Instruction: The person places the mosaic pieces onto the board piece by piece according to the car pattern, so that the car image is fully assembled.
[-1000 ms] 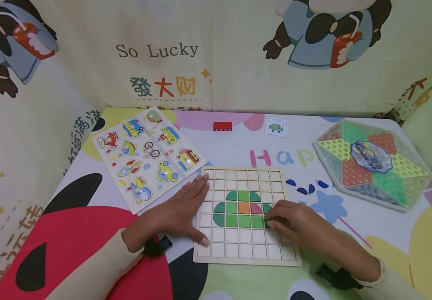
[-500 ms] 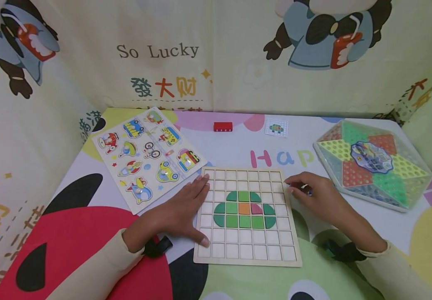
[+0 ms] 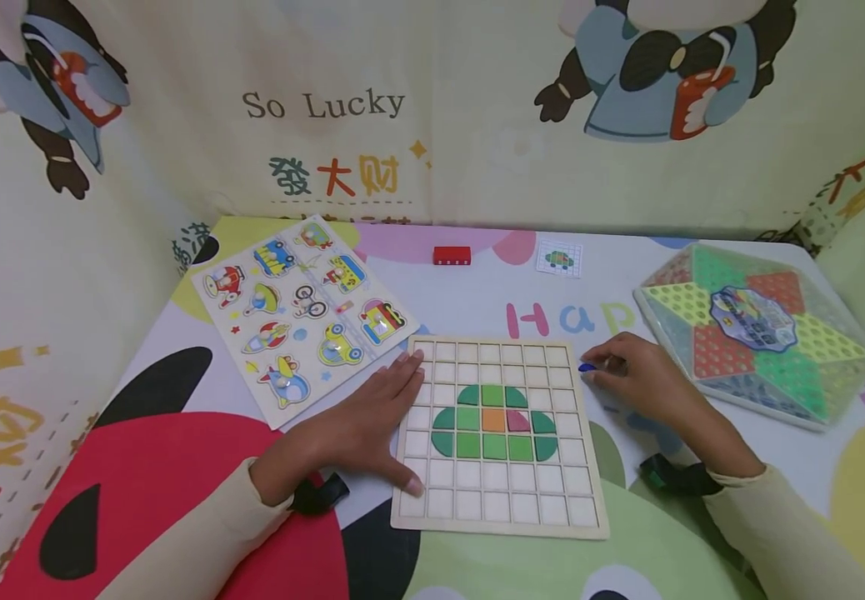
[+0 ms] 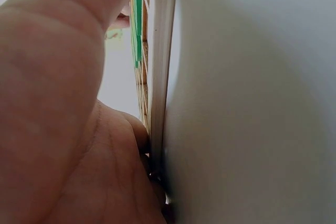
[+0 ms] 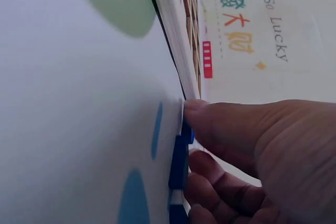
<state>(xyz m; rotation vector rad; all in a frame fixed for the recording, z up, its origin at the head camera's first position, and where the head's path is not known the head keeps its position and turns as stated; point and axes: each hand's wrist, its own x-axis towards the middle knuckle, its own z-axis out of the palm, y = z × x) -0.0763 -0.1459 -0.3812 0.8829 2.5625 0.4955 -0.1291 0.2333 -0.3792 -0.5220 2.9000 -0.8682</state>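
A wooden grid board (image 3: pixel 503 531) holds green square and quarter-round tiles (image 3: pixel 468 447), an orange square tile (image 3: pixel 493 419) and a pink tile (image 3: pixel 518 422). My left hand (image 3: pixel 361 425) rests along the board's left edge, fingers straight and thumb spread. At the board's right edge, my right hand (image 3: pixel 638 379) pinches a small blue half-round tile (image 3: pixel 587 367) between thumb and fingertips, low over the table. More blue tiles (image 5: pixel 179 162) lie under these fingers in the right wrist view; the hand mostly hides them in the head view.
A picture puzzle board (image 3: pixel 305 317) lies at the left. Behind the grid are a red block (image 3: pixel 452 256) and a small card (image 3: pixel 559 259) with a gridded green picture. A hexagonal clear box (image 3: pixel 758 333) of coloured pieces stands close beyond the right hand.
My right hand has moved from the green tiles on the board out to the blue tiles at its right, and now pinches one. The left hand stays put.
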